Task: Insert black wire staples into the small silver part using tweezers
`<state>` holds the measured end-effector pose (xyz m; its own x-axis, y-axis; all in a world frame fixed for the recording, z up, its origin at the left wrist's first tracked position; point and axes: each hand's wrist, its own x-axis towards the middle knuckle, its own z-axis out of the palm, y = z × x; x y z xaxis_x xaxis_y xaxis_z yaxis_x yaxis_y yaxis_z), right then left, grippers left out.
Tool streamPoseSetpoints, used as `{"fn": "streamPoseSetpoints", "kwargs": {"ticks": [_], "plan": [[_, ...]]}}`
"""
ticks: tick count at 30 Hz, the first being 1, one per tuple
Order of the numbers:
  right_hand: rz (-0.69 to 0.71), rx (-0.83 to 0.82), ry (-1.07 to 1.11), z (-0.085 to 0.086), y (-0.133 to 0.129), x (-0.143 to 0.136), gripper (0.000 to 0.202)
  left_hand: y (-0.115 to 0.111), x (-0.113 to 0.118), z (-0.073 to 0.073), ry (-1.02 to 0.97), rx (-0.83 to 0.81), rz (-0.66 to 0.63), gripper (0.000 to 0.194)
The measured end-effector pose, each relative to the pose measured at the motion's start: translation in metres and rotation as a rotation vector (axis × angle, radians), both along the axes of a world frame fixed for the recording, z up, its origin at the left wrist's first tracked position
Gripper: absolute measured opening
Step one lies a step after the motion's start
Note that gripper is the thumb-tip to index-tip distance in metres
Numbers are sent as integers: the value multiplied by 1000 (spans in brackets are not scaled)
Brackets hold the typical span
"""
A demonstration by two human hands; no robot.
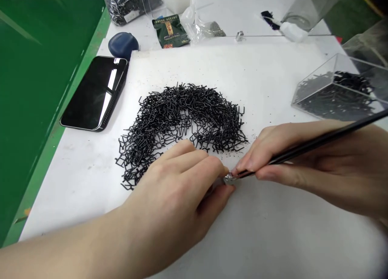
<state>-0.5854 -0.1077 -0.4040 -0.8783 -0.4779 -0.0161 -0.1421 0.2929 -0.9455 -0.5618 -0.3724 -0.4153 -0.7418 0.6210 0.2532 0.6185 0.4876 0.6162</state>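
My left hand [182, 186] pinches a small shiny metal piece [229, 178] between thumb and fingertips, low over the white work surface [273, 238]. From the right, my right hand [306, 161] grips a slim black tool [327, 138], its tip touching or very close to the metal piece. Whether the tip holds a small part is too small to tell. Just beyond my hands lies a curved heap of small bent black pieces [182, 105], partly hidden by my left hand.
A black phone [93, 93] and a dark blue rounded object [123, 44] lie at the left. Behind are a green packet [171, 31], clear bags and a small metal part [239, 36]. A clear box [339, 91] of black pieces stands at the right.
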Motion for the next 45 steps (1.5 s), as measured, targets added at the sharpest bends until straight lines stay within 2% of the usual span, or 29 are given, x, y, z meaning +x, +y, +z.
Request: {"fn": "streamPoseSetpoints", "kwargs": {"ticks": [11, 17, 27, 31, 39, 45], "plan": [[22, -28, 0, -4, 2, 1, 25, 1, -1, 2, 3, -7, -24, 18], [19, -23, -7, -3, 2, -1, 15, 1, -1, 2, 2, -9, -21, 16], [26, -16, 12, -3, 1, 0, 16, 2, 0, 1, 17, -28, -25, 17], [4, -8, 11, -5, 3, -1, 7, 3, 0, 0, 36, -24, -30, 20], [3, 3, 21, -5, 1, -1, 7, 1, -1, 0, 26, -23, -30, 20], [55, 34, -3, -4, 6, -2, 12, 1, 1, -1, 30, -16, -37, 18]]}}
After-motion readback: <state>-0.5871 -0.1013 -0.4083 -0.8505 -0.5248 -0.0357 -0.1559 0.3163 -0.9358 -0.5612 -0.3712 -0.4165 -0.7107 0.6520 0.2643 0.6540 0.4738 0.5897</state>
